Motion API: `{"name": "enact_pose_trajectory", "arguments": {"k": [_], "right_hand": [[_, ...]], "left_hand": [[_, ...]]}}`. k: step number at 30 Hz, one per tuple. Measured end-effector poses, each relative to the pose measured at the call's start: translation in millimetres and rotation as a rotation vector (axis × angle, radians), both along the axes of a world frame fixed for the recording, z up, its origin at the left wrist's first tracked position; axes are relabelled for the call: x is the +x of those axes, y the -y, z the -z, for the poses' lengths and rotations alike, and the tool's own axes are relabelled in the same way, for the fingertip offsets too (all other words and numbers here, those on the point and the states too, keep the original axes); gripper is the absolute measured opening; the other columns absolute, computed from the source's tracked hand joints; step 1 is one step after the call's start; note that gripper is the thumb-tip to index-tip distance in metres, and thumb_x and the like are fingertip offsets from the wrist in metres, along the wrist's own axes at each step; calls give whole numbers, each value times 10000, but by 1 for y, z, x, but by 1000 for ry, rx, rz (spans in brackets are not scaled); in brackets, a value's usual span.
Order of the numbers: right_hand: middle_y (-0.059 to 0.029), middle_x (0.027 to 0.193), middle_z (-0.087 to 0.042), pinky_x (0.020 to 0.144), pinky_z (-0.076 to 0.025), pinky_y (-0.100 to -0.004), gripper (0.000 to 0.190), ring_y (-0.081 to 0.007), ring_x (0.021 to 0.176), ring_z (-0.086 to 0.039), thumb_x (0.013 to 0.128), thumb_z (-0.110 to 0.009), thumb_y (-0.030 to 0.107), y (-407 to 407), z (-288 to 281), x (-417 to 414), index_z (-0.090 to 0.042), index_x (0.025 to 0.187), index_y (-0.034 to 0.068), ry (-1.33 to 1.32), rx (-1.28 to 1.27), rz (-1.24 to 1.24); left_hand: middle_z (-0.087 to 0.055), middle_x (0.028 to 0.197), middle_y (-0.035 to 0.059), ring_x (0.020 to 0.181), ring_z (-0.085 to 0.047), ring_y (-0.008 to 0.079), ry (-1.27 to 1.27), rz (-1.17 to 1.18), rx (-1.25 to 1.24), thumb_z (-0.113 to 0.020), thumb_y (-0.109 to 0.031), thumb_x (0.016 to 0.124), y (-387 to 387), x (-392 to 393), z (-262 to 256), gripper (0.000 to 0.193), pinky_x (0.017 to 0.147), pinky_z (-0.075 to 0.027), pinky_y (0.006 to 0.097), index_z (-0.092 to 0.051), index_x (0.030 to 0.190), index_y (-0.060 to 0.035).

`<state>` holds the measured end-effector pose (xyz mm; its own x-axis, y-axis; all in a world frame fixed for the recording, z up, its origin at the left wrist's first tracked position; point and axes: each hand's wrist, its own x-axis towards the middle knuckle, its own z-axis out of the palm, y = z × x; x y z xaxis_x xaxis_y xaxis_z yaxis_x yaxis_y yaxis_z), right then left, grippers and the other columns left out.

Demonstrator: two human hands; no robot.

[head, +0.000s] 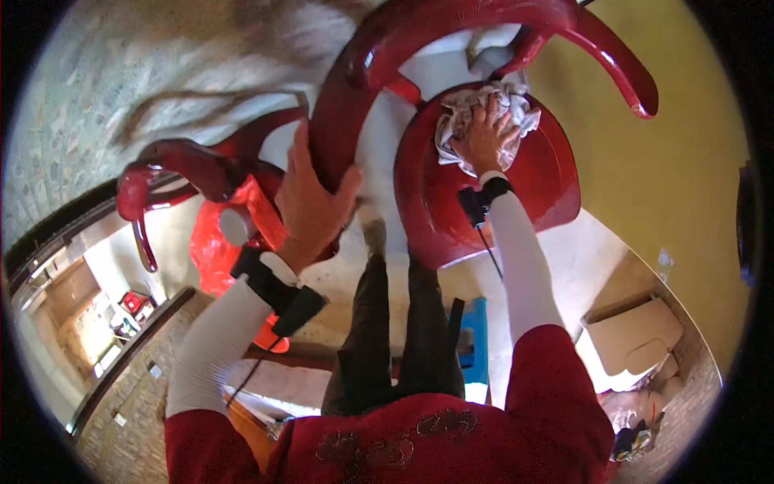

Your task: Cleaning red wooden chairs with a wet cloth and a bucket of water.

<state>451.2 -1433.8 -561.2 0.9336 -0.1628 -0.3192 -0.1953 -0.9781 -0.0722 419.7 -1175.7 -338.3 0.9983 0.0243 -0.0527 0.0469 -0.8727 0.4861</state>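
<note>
My right hand [487, 136] presses a crumpled, pale patterned cloth [453, 121] against the seat of a glossy dark red wooden chair [484, 206]. The chair's curved back and arms [344, 109] arch across the top of the view. My left hand [314, 199], fingers spread, lies beside or against the curved red wood; whether it touches is unclear. Left of it are another glossy red curved chair part [193, 166] and a bright red plastic bag [211, 254]. Both wrists carry black strapped devices with cables.
An opened cardboard box [635, 336] stands at the lower right, with plastic-wrapped items below it. A blue plastic stool [474, 339] is beside my legs. A patterned surface [78, 121] fills the upper left, and a doorway or opening [91, 302] shows at the left.
</note>
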Motion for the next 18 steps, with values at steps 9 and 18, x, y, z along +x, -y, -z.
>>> {"name": "enact_pose_trajectory", "arguments": {"k": [9, 18], "right_hand": [[-80, 1416, -413, 1058, -137, -663, 488, -391, 1327, -319, 802, -543, 196, -62, -11, -184, -530, 1288, 240, 126, 267, -501], [-47, 1573, -95, 1099, -153, -620, 960, -432, 1395, -183, 627, -786, 458, 91, -29, -129, -291, 1439, 323, -184, -33, -269]], "left_hand": [[-476, 1272, 227, 1125, -513, 400, 43, -52, -41, -674, -367, 783, -11, -1, 5, 775, 927, -425, 464, -316, 1395, -54], [-430, 1379, 189, 1274, -413, 366, -16, 724, -275, -602, -208, 855, -7, -152, 83, 489, 1051, -306, 492, -484, 1312, -81]]}}
